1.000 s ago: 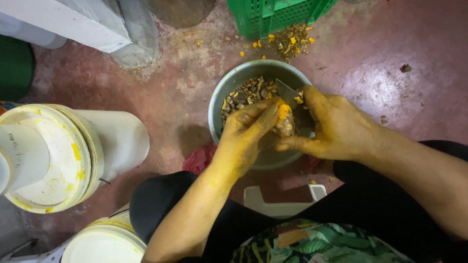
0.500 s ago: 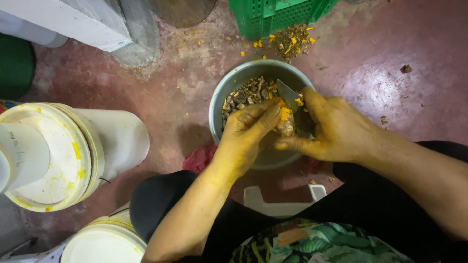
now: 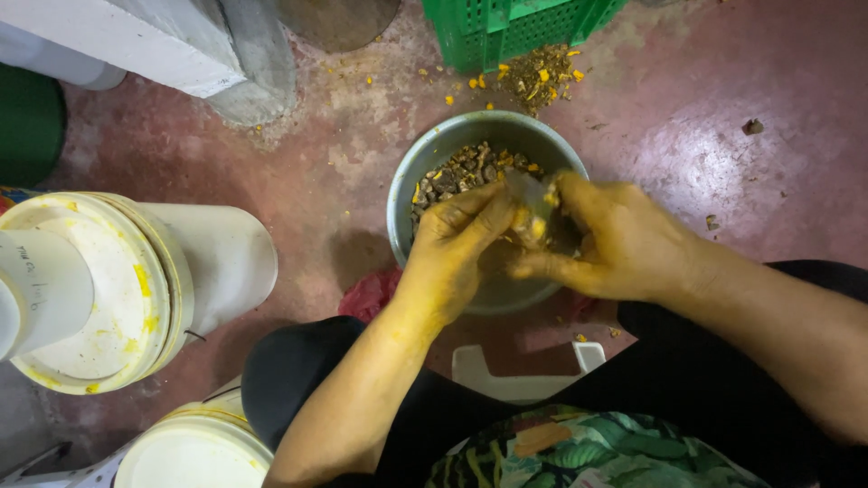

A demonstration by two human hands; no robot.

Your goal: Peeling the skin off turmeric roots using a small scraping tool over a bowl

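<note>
A round metal bowl [image 3: 425, 172] sits on the floor between my knees, partly filled with brown and yellow peelings [image 3: 461, 170]. Over it, my left hand [image 3: 452, 248], stained yellow, pinches a small yellow root piece [image 3: 532, 226]. My right hand [image 3: 615, 239] grips a knife whose grey blade [image 3: 526, 192] is blurred and lies against the root. Both hands are close together above the bowl's right half.
White plastic buckets [image 3: 99, 289] with yellow smears stand at the left, another bucket [image 3: 194, 447] below. A green crate [image 3: 506, 27] is at the top with scraps [image 3: 533, 77] before it. A red rag [image 3: 372, 294] and a white stool [image 3: 520, 375] lie under me.
The knife blade has swung from pointing up-left toward the root piece and is now blurred against it. My left hand keeps its hold in the same place.
</note>
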